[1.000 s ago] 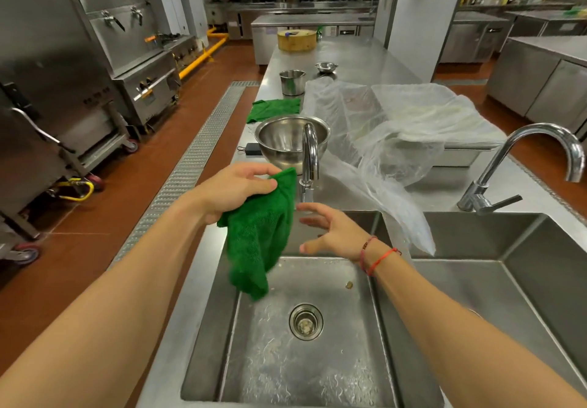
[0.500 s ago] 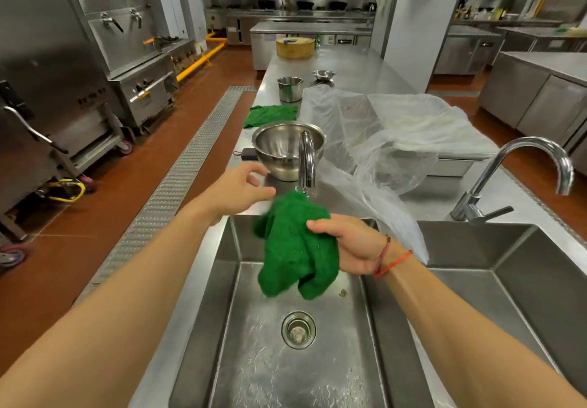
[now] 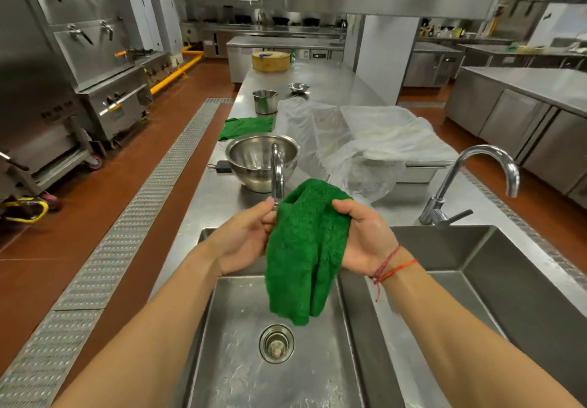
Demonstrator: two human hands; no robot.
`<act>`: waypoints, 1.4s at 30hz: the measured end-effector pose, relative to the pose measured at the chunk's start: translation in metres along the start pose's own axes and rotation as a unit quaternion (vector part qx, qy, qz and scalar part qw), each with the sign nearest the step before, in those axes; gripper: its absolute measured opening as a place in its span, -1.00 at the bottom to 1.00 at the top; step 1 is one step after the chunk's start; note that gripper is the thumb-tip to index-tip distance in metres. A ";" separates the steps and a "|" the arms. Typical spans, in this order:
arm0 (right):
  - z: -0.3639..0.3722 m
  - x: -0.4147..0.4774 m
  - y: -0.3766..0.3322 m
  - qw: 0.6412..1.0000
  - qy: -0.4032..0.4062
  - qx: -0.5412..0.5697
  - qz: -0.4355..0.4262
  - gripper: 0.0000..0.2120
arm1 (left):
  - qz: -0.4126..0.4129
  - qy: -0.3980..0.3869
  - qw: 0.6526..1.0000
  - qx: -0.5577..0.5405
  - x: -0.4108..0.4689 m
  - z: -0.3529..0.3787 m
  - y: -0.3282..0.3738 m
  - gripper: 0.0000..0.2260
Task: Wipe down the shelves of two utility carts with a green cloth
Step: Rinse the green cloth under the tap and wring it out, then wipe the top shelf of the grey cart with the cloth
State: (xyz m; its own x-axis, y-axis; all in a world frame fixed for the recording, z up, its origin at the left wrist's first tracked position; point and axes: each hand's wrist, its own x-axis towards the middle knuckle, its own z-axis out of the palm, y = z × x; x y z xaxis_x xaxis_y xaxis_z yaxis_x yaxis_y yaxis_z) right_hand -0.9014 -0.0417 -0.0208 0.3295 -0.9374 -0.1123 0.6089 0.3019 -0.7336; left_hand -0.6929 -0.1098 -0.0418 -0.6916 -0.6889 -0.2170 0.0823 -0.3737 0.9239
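Note:
A green cloth (image 3: pixel 303 248) hangs over the left sink basin (image 3: pixel 241 360), just below the spout of the left faucet (image 3: pixel 277 172). My left hand (image 3: pixel 246 236) pinches the cloth's left upper edge between thumb and fingers. My right hand (image 3: pixel 365 234) grips its right side, thumb on top. The cloth's lower end dangles above the drain (image 3: pixel 276 342). No water stream is visible. No utility cart is plainly in view.
A steel bowl (image 3: pixel 262 161) stands behind the faucet, with a second green cloth (image 3: pixel 246 128) and a steel cup (image 3: pixel 265 101) farther back. Crumpled clear plastic (image 3: pixel 359 144) covers a tray on the right. A second faucet (image 3: pixel 476 182) serves the right basin (image 3: pixel 508 280). A floor grate (image 3: pixel 127 217) runs along the left.
The cloth passed from my left hand alone to both hands. My right hand took hold of it, and both hands now hold it spread under the faucet.

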 end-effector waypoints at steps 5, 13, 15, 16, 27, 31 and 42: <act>-0.023 -0.026 -0.028 0.990 0.124 -0.048 -0.036 -0.59 | 0.093 0.100 0.990 -0.020 0.024 0.048 0.015 -0.83; -0.059 -0.065 -0.064 0.897 0.343 -0.260 -0.102 -0.84 | 0.152 0.169 0.972 -0.052 0.060 0.100 0.025 -0.91; -0.060 -0.077 -0.070 0.872 0.379 -0.285 -0.121 -0.84 | 0.156 0.181 0.970 -0.046 0.068 0.110 0.026 -0.89; -0.060 -0.084 -0.073 0.854 0.399 -0.305 -0.134 -0.80 | 0.157 0.184 0.970 -0.029 0.073 0.114 0.027 -0.91; -0.030 -0.213 -0.063 0.651 0.586 -0.417 -0.243 -0.67 | 0.243 -0.035 0.943 0.226 0.083 0.196 0.023 -0.66; -0.008 -0.284 -0.043 0.577 0.641 -0.472 -0.182 -0.56 | 0.311 -0.126 0.879 0.340 0.073 0.248 0.012 -0.79; 0.080 -0.493 0.068 0.388 0.805 -0.432 -0.121 -0.78 | 0.280 -0.416 0.809 0.306 -0.032 0.429 -0.077 -0.86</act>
State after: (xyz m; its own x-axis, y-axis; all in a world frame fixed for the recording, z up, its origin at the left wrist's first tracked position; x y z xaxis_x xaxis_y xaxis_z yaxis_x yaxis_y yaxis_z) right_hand -0.9648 0.4548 0.0388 -0.9633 -0.0228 0.2674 -0.2168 0.6535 -0.7252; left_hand -0.9850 0.2072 0.0291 -0.9336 0.1079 0.3418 0.3553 0.4047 0.8426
